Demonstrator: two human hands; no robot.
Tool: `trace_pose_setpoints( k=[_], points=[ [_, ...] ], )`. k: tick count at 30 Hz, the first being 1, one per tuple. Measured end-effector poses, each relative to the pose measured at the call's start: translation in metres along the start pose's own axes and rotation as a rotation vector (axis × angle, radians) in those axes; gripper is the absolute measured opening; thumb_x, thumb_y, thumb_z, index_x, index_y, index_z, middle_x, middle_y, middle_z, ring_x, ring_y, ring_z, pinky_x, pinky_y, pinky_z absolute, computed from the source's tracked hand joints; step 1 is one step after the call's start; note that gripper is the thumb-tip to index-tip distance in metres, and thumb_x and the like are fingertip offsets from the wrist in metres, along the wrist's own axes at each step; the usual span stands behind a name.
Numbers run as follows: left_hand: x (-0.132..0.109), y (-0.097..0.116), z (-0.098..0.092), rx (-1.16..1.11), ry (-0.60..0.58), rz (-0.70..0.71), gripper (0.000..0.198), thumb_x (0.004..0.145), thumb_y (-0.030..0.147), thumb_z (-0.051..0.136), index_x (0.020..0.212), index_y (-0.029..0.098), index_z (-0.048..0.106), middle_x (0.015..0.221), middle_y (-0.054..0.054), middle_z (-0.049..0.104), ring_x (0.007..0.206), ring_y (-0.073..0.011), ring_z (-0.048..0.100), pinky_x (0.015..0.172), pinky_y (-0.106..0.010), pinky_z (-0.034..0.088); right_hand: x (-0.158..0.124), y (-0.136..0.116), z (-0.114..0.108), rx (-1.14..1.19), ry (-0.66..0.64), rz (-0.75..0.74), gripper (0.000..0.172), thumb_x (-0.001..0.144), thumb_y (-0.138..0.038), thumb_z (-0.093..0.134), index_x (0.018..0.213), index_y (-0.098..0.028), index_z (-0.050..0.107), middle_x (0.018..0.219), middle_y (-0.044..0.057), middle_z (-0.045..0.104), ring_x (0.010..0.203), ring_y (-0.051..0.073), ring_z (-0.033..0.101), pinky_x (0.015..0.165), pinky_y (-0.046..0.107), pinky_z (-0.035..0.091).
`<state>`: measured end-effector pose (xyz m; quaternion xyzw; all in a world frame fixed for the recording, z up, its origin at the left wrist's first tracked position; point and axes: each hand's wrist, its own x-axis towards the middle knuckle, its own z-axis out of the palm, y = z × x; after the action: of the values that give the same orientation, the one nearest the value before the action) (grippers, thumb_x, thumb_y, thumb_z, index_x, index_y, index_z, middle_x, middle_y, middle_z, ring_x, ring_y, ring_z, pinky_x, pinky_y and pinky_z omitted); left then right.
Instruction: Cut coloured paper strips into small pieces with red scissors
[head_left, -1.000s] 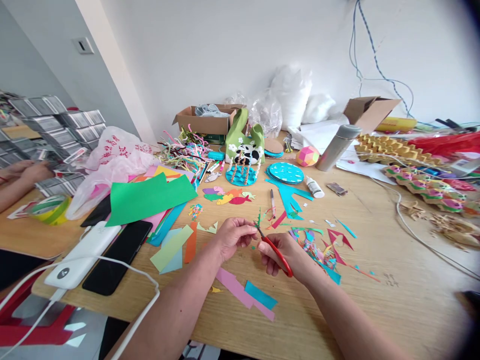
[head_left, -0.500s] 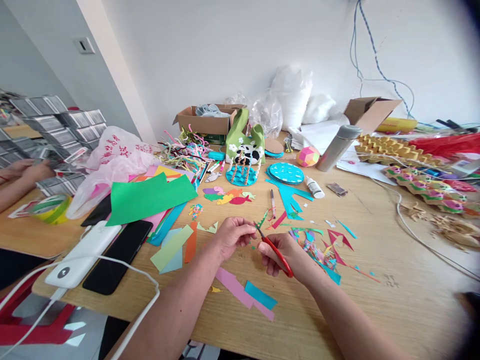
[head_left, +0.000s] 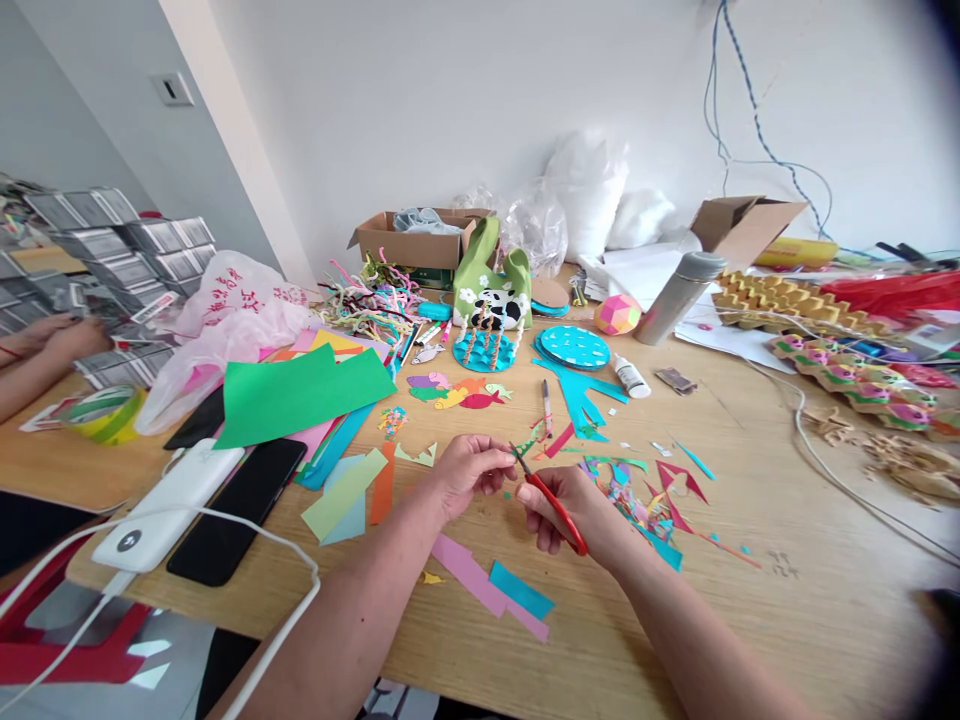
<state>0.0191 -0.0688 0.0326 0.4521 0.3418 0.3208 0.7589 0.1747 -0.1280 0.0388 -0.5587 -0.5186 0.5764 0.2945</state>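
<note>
Red-handled scissors (head_left: 559, 515) are gripped in my right hand (head_left: 562, 508), their blades pointing up and left. The blade tips lie beside the fingertips of my left hand (head_left: 474, 472), which are pinched together; whatever they hold is too small to make out. A narrow green strip (head_left: 532, 437) shows just beyond the blades. Farther back lie paper fish (head_left: 481, 400) in several colours. Pink paper strips (head_left: 469, 573) and a blue piece (head_left: 521, 590) rest in front of my hands. Right of my right hand is a pile of coloured scraps (head_left: 626, 490).
Green sheets (head_left: 307, 395), a black phone (head_left: 236, 510) and a white power bank (head_left: 169, 508) with a cable are at left. Behind stand a green bag (head_left: 491, 280), blue discs (head_left: 575, 348) and a grey bottle (head_left: 679, 298). Another person's hands (head_left: 64, 340) show at far left.
The view has shifted very slightly. Both hands and the scissors hold nearly the same position, with the other person's hands at far left moved a little.
</note>
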Motion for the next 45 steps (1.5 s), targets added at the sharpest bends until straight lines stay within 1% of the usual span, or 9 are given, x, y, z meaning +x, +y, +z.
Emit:
trace_pose_setpoints(
  k=[6,12,19,25,29,36,41,45],
  points=[
    [0.0004,-0.0008,0.0009,-0.008,0.014,0.043,0.017,0.063,0.026,0.065,0.063,0.012,0.057,0.059,-0.001,0.059,0.044,-0.0045,0.042,0.045,-0.020,0.028,0.0011,0.0006,-0.0005,0.008,0.000,0.010,0.045,0.065,-0.057,0.066,0.061,-0.015,0.048,0.049,-0.001,0.059,0.037,0.012,0.058,0.032,0.017,0.041],
    [0.0002,-0.0007,0.0000,0.010,0.022,0.022,0.015,0.062,0.025,0.066,0.063,0.012,0.058,0.058,0.000,0.059,0.044,-0.0046,0.042,0.046,-0.020,0.029,-0.0001,0.0006,-0.0009,0.010,-0.018,-0.008,0.043,0.066,-0.054,0.067,0.061,-0.015,0.048,0.050,-0.001,0.059,0.038,0.011,0.059,0.034,0.017,0.043],
    [-0.0002,0.0010,-0.0009,-0.016,0.054,-0.023,0.018,0.061,0.027,0.066,0.067,0.013,0.058,0.056,-0.001,0.059,0.046,-0.0056,0.044,0.046,-0.020,0.028,0.0020,0.0032,-0.0017,0.011,-0.004,0.023,0.043,0.064,-0.053,0.069,0.059,-0.016,0.047,0.046,-0.002,0.059,0.035,0.011,0.057,0.030,0.016,0.040],
    [0.0009,-0.0004,-0.0009,-0.017,0.042,0.003,0.017,0.063,0.029,0.064,0.065,0.013,0.057,0.059,-0.002,0.060,0.044,-0.0058,0.043,0.045,-0.021,0.028,0.0014,0.0013,-0.0006,0.019,0.006,0.030,0.045,0.063,-0.055,0.069,0.059,-0.016,0.047,0.046,-0.002,0.058,0.035,0.011,0.057,0.030,0.016,0.040],
    [0.0001,-0.0005,0.0004,0.002,0.023,0.016,0.019,0.061,0.028,0.067,0.066,0.012,0.058,0.060,-0.001,0.059,0.044,-0.0048,0.042,0.045,-0.020,0.028,-0.0001,-0.0025,0.0003,0.000,0.015,0.033,0.047,0.062,-0.057,0.068,0.058,-0.016,0.046,0.045,-0.001,0.058,0.034,0.011,0.056,0.030,0.017,0.039],
    [0.0004,-0.0011,-0.0002,0.002,0.055,-0.015,0.020,0.060,0.028,0.069,0.067,0.013,0.058,0.058,-0.001,0.060,0.045,-0.0052,0.044,0.045,-0.019,0.028,-0.0007,-0.0013,-0.0010,-0.016,-0.007,0.011,0.047,0.063,-0.058,0.067,0.060,-0.016,0.048,0.048,-0.001,0.058,0.037,0.012,0.058,0.032,0.017,0.040],
    [0.0029,-0.0040,-0.0036,0.037,0.059,0.021,0.016,0.063,0.026,0.065,0.067,0.013,0.058,0.058,0.000,0.059,0.044,-0.0050,0.044,0.044,-0.019,0.028,-0.0011,-0.0023,-0.0011,-0.023,-0.004,0.042,0.047,0.062,-0.059,0.067,0.058,-0.017,0.047,0.046,-0.002,0.058,0.035,0.011,0.056,0.031,0.017,0.039],
    [0.0035,-0.0045,-0.0051,0.042,0.073,0.031,0.015,0.063,0.025,0.064,0.068,0.013,0.058,0.058,0.000,0.059,0.045,-0.0050,0.044,0.045,-0.019,0.029,-0.0010,-0.0023,-0.0011,-0.012,-0.002,0.039,0.045,0.062,-0.056,0.068,0.058,-0.017,0.046,0.046,-0.002,0.058,0.036,0.011,0.057,0.031,0.017,0.039]
  ],
)
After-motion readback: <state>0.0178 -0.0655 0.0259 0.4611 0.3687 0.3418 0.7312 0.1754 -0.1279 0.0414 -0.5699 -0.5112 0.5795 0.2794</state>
